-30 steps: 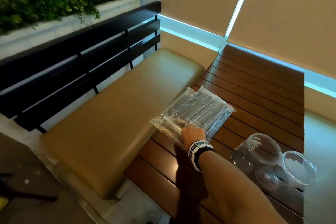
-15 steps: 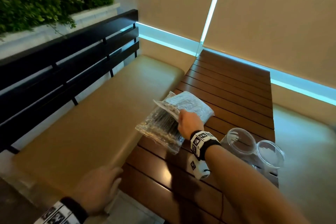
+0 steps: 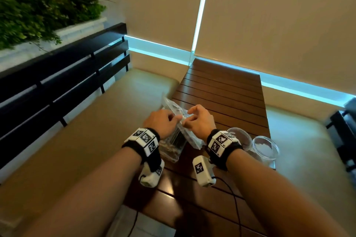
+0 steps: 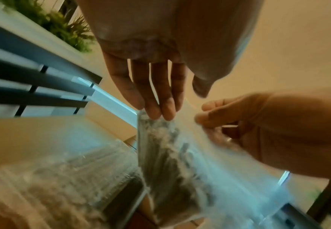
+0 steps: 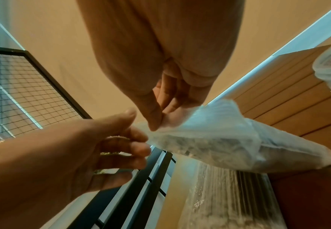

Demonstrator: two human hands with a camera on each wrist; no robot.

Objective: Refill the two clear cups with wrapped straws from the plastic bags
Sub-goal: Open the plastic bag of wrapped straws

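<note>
A clear plastic bag of wrapped straws (image 3: 182, 133) stands tilted up off the wooden slat table (image 3: 221, 90). My left hand (image 3: 175, 119) and right hand (image 3: 187, 119) meet at its top edge. In the right wrist view the right thumb and fingers (image 5: 156, 124) pinch the bag (image 5: 219, 142). The left fingers (image 4: 156, 113) hold the same edge of the bag (image 4: 170, 155). A second bag of straws (image 3: 170, 153) lies flat underneath at the table's left edge. Two clear cups (image 3: 239, 136) (image 3: 266, 149), with no straws in them, stand to the right of my right wrist.
A tan cushioned bench (image 3: 86, 130) with a black slatted back (image 3: 57, 75) runs along the table's left side. Another cushion (image 3: 308, 150) lies to the right. Beige blinds (image 3: 269, 25) close the far end, and plants (image 3: 38, 5) sit behind the bench.
My right hand has raised the upper bag from flat to upright. My left hand has come up from the bench edge to the bag's top. The head has turned towards the table.
</note>
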